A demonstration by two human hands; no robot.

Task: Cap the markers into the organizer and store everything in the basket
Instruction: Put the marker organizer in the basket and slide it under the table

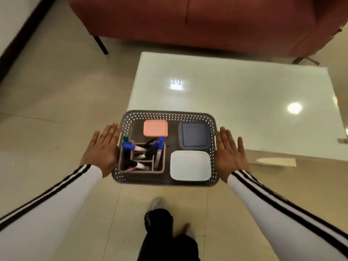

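Observation:
A grey perforated basket (pixel 165 114) hangs in the air over the floor, overlapping the near left corner of the table. My left hand (pixel 101 151) presses flat against its left side and my right hand (pixel 230 153) against its right side, fingers straight, so the basket is held between my palms. Inside at front left stands a brown organizer (pixel 143 171) with several capped markers (pixel 130 146), blue and black caps up. Also inside are a pink-lidded box (pixel 155 128), a dark grey box (pixel 194 135) and a white box (pixel 190 165).
A low white glossy table (pixel 235 100) stretches ahead and to the right. A red sofa (pixel 188 19) on dark legs stands behind it. Beige tiled floor lies to the left. My own legs and shoe (pixel 162 232) are below the basket.

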